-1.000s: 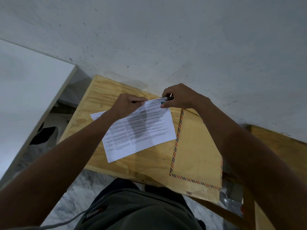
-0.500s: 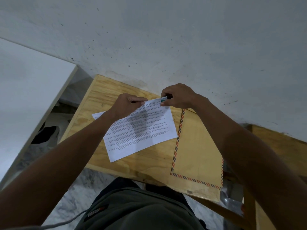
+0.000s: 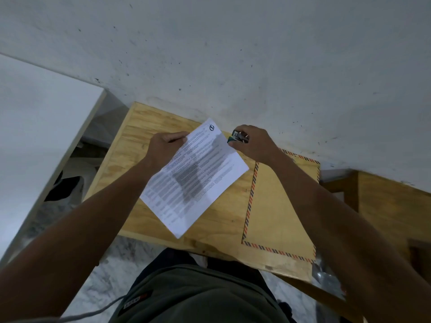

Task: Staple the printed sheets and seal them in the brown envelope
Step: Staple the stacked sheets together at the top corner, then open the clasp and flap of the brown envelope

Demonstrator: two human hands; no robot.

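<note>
Lying under both forearms, the table (image 3: pixel 149 127) gives a flat place for the work, and it stands against the wall, beyond the hands. Next in size, the envelope (image 3: pixel 279 206) lies flat beneath the right forearm, near at hand for the sealing step; nothing shows inside it, and whether its flap is open I cannot tell, since the arm covers part of it. The sheets (image 3: pixel 198 178) sit between the two hands, tilted, with the far corner turned toward the right hand, probably so the stapler can reach that edge. The left hand (image 3: pixel 163 150) pinches the sheets' far left edge, thumb on top, likely to keep the pages squared. The right hand (image 3: pixel 254 145) is curled round the stapler (image 3: pixel 238 137), whose mouth sits just at the sheets' right edge; whether paper is actually in its mouth is too small to tell. Judging from this, stapling is the step in hand and the envelope is not yet filled
</note>
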